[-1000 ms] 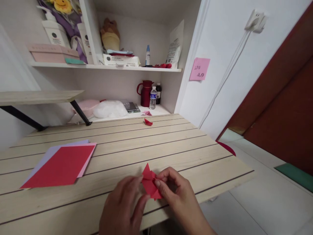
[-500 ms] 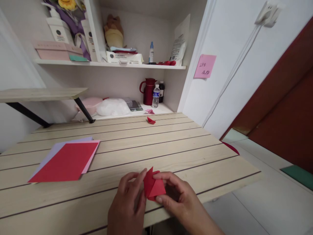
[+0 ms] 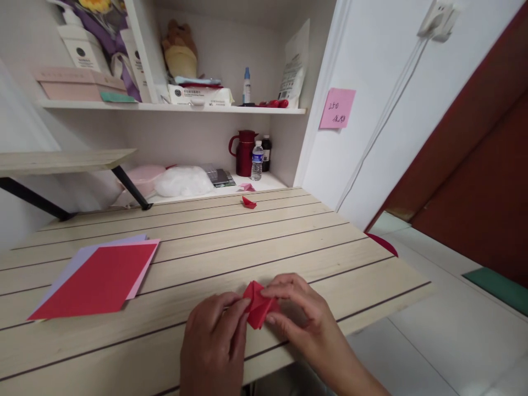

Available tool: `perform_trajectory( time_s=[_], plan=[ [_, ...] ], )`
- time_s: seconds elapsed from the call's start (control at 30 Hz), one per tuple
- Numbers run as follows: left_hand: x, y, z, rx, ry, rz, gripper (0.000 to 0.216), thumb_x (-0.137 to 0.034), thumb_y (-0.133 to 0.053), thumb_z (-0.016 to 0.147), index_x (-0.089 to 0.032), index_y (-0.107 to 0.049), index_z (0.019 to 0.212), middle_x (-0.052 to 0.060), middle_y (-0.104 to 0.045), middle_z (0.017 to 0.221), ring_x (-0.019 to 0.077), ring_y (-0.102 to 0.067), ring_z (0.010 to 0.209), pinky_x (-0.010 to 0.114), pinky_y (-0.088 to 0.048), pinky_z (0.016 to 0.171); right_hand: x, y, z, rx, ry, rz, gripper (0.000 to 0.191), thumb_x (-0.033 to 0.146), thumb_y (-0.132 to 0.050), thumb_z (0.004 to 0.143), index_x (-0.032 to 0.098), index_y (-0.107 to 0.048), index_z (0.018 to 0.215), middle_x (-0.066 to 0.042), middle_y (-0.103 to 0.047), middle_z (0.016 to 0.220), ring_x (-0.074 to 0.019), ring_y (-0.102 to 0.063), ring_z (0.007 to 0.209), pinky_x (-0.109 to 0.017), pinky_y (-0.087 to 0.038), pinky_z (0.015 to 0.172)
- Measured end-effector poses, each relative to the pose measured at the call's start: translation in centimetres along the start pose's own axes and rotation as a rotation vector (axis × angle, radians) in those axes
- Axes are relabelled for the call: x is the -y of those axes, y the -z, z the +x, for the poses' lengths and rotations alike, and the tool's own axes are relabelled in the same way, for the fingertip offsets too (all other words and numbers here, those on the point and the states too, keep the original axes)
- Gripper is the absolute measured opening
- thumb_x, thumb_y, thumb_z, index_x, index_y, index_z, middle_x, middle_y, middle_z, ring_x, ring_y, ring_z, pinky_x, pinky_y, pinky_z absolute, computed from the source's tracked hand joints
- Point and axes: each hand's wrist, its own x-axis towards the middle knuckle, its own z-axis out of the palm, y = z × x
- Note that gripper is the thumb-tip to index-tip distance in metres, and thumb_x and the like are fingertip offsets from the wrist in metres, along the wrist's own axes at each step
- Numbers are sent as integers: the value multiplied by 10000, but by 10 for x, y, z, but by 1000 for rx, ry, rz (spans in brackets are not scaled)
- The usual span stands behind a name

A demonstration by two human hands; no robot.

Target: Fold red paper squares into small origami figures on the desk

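Note:
Between my two hands, close to the table's front edge, is a small piece of folded red paper (image 3: 258,309) with several creased layers. My left hand (image 3: 216,335) pinches its left corner, fingertips pressed together. On the other side my right hand (image 3: 303,313) grips the right part, fingers on top and thumb at the lower edge. The underside of the paper is hidden. Farther back on the table lies a small folded red paper boat (image 3: 248,203). To the left rests a stack of paper sheets (image 3: 97,280), red on top, with pink and lilac below.
The slatted wooden table (image 3: 198,264) ends at the front and right. A raised wooden stand (image 3: 66,160) with black legs is at the back left. Behind the table, shelves hold a dark red jug (image 3: 245,154), a water bottle (image 3: 257,161) and a white plastic bag (image 3: 183,181).
The folded red paper has been turned and flattened, its upright point now lowered. My left fingers have closed onto its left corner. The whole view has shifted slightly.

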Motion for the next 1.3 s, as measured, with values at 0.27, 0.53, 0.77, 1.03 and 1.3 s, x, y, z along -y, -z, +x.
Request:
perform_trajectory(
  time_s=[0.27, 0.53, 0.77, 1.03, 1.3],
  plan=[
    [6, 2, -3, 133, -106, -1, 291, -134, -593, 870, -241, -619, 1139, 17, -711, 1007, 147, -663, 942, 370, -297, 1095, -9, -5, -2, -107, 273, -447, 304, 28, -534, 820, 253, -692, 949, -72, -532, 1015, -240, -542, 952, -386, -448, 797],
    [-3, 0, -26, 194, -197, 93, 325, -122, -387, 928, -217, -697, 960, 16, -753, 896, 172, -649, 893, 442, -162, 1191, -4, 2, 1, 151, 323, -712, 208, 122, -573, 903, 255, -680, 1022, -54, -678, 1060, -237, -570, 971, -405, -390, 835],
    [-12, -8, -39, 211, -109, 27, 339, -128, -355, 949, -212, -683, 944, 9, -728, 876, 165, -640, 840, 401, -270, 1126, -6, 21, -26, 131, 235, -588, 376, 91, -508, 924, 286, -575, 1237, -53, -606, 1263, -245, -512, 1176, -425, -383, 979],
    [2, -5, -25, 302, 24, -87, 152, -198, -680, 805, -304, -668, 912, -68, -683, 838, 155, -656, 778, 365, -458, 802, -10, 3, -24, 115, 129, -493, 121, 188, -657, 909, 286, -660, 980, 5, -690, 1032, -220, -585, 980, -387, -394, 858],
    [5, -13, -27, 343, 210, -92, 29, -275, -661, 825, -294, -681, 819, -13, -673, 879, 193, -641, 798, 371, -509, 709, -9, -3, -14, 99, 33, -526, 115, 153, -596, 919, 250, -657, 923, -21, -663, 1012, -227, -549, 931, -394, -362, 808]
  ],
)
